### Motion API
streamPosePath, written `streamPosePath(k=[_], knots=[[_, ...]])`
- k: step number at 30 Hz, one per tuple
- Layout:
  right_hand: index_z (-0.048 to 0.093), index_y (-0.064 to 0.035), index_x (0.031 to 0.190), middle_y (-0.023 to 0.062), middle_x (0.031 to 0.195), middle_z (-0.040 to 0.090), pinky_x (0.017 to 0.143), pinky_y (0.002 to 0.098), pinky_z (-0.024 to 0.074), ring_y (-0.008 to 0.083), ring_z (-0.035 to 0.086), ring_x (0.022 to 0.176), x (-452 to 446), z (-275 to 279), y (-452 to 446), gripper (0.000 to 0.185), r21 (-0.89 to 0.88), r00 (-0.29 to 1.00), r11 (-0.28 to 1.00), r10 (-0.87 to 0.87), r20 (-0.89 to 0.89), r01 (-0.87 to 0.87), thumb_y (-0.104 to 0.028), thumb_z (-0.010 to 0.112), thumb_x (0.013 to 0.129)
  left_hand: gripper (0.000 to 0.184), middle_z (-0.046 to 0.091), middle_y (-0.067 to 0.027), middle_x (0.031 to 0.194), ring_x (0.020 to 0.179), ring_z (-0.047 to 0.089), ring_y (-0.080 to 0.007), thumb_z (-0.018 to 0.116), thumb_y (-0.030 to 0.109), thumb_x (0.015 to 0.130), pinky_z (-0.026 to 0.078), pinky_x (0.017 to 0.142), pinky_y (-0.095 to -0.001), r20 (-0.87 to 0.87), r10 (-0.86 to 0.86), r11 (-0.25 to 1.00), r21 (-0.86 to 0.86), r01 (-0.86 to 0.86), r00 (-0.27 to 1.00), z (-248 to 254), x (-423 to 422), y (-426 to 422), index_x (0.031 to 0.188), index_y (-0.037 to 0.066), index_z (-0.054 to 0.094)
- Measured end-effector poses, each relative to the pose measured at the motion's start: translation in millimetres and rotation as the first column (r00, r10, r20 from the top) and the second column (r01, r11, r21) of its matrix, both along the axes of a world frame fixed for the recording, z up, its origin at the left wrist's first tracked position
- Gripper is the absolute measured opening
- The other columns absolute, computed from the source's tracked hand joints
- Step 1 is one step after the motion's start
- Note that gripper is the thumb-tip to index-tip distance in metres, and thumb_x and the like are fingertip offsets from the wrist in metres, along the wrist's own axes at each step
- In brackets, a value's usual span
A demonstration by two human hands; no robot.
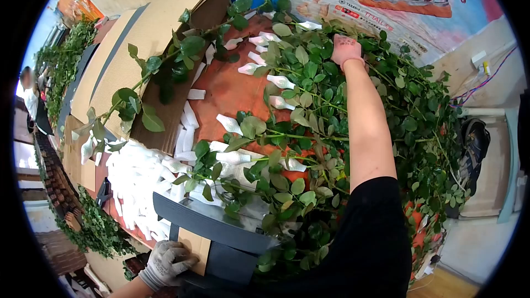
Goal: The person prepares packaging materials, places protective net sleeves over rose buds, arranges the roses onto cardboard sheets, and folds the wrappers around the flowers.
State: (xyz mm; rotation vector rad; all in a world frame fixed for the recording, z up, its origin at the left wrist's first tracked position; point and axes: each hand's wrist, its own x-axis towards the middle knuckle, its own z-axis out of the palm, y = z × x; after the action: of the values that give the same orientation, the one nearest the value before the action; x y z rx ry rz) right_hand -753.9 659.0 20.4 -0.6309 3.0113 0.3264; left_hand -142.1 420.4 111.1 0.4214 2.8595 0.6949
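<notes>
My right hand (348, 51), in a pink glove, reaches to the far side of a pile of leafy rose stems (326, 85); its fingers are closed among the leaves, and what they hold is hidden. At the lower left my left hand (168, 263), in a grey-white glove, has its fingers bent against a brown cardboard piece (193, 248) beside a dark grey strip (210, 223). Rosebuds in white net sleeves (233, 158) point left from the pile. A long rose stem (171, 55) slants across a cardboard box.
White foam sleeves (138, 182) are heaped at the left of the reddish table (218, 99). An open cardboard box (138, 38) stands behind them. A chair (491, 176) with dark shoes (473, 146) is at the right. A distant person (30, 96) shows at the far left.
</notes>
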Motion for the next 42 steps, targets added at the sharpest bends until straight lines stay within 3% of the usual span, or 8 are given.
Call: streamPosePath(k=[11, 24, 26, 29, 31, 35, 39, 42], knots=[[0.051, -0.0075, 0.122, 0.0116, 0.131, 0.049, 0.097, 0.0316, 0.0392, 0.0242, 0.048, 0.120, 90.5, 116.7, 66.4, 0.063, -0.058, 0.907, 0.998, 0.007, -0.420, -0.035, -0.047, 0.061, 0.074, 0.055, 0.052, -0.0048, 0.097, 0.097, 0.053, -0.0279, 0.071, 0.024, 0.048, 0.044, 0.076, -0.0415, -0.062, -0.007, 1.000, 0.003, 0.008, 0.998, -5.2, 12.6, -5.7, 0.102, 0.020, 0.066], [0.037, -0.0022, 0.135, 0.0212, 0.140, 0.037, 0.107, 0.0406, 0.0277, 0.0360, 0.038, 0.127, 299.7, 58.7, 53.5, 0.071, 0.099, 0.941, 0.982, 0.123, 0.316, -0.162, -0.042, 0.055, 0.078, 0.044, 0.056, -0.0106, 0.110, 0.101, 0.052, -0.0306, 0.072, 0.026, 0.065, 0.042, 0.087, -0.0413, 0.065, -0.264, 0.965, 0.028, 0.262, 0.962, 44.8, 5.3, -24.0, 0.105, 0.012, 0.063], [0.037, -0.0034, 0.135, 0.0207, 0.139, 0.038, 0.108, 0.0381, 0.0280, 0.0334, 0.039, 0.127, 305.2, 69.1, 61.1, 0.070, 0.131, 0.936, 0.968, 0.167, 0.310, -0.216, -0.043, 0.054, 0.080, 0.046, 0.062, -0.0088, 0.111, 0.096, 0.058, -0.0276, 0.072, 0.015, 0.066, 0.043, 0.086, -0.0389, -0.024, -0.205, 0.931, 0.305, 0.202, 0.979, 60.0, -14.0, -66.7, 0.110, 0.008, 0.061], [0.039, -0.0052, 0.135, 0.0188, 0.139, 0.039, 0.107, 0.0362, 0.0300, 0.0309, 0.040, 0.126, 310.4, 90.6, 63.8, 0.067, 0.199, 0.944, 0.958, 0.140, 0.300, -0.206, -0.043, 0.055, 0.081, 0.052, 0.055, -0.0150, 0.123, 0.119, 0.046, -0.0340, 0.067, 0.008, 0.070, 0.035, 0.099, -0.0438, -0.578, 0.062, 0.990, -0.067, -0.124, 0.813, 48.2, -64.2, -143.2, 0.121, 0.005, 0.055], [0.046, -0.0066, 0.130, 0.0166, 0.131, 0.048, 0.103, 0.0359, 0.0346, 0.0289, 0.046, 0.121, 313.6, 103.5, 66.7, 0.062, 0.184, 0.952, 0.967, 0.119, 0.281, -0.175, -0.042, 0.057, 0.080, 0.062, 0.042, -0.0188, 0.135, 0.127, 0.036, -0.0380, 0.064, 0.012, 0.072, 0.028, 0.104, -0.0463, -0.711, 0.191, 0.950, -0.040, -0.309, 0.677, 43.7, -117.1, -177.8, 0.131, 0.007, 0.045], [0.058, -0.0078, 0.114, 0.0130, 0.111, 0.061, 0.097, 0.0365, 0.0402, 0.0267, 0.056, 0.107, 307.8, 120.2, 53.7, 0.048, 0.010, 0.996, 0.998, 0.066, 0.057, -0.067, -0.042, 0.058, 0.079, 0.077, 0.035, -0.0215, 0.140, 0.132, 0.026, -0.0423, 0.066, 0.019, 0.067, 0.023, 0.108, -0.0481, -0.760, 0.162, 0.817, -0.254, -0.518, 0.629, 21.1, -175.0, -239.9, 0.138, 0.012, 0.036], [0.059, -0.0080, 0.112, 0.0128, 0.110, 0.061, 0.093, 0.0384, 0.0430, 0.0294, 0.057, 0.104, 309.0, 116.8, 67.9, 0.044, -0.240, 0.985, 0.963, 0.087, -0.150, -0.121, -0.026, 0.068, 0.073, 0.060, 0.043, -0.0193, 0.135, 0.128, 0.036, -0.0368, 0.059, 0.016, 0.074, 0.030, 0.105, -0.0442, -0.739, 0.324, 0.901, 0.052, -0.430, 0.591, 79.8, -151.9, -251.8, 0.132, 0.013, 0.046], [0.058, -0.0071, 0.114, 0.0124, 0.112, 0.060, 0.094, 0.0382, 0.0412, 0.0298, 0.055, 0.106, 311.9, 116.4, 83.4, 0.043, -0.401, 0.999, 0.916, 0.020, -0.029, -0.030, -0.018, 0.069, 0.074, 0.051, 0.049, -0.0164, 0.130, 0.124, 0.042, -0.0322, 0.055, 0.012, 0.075, 0.033, 0.103, -0.0399, -0.697, 0.288, 0.884, -0.070, -0.463, 0.656, 74.6, -144.0, -293.7, 0.126, 0.010, 0.052]])
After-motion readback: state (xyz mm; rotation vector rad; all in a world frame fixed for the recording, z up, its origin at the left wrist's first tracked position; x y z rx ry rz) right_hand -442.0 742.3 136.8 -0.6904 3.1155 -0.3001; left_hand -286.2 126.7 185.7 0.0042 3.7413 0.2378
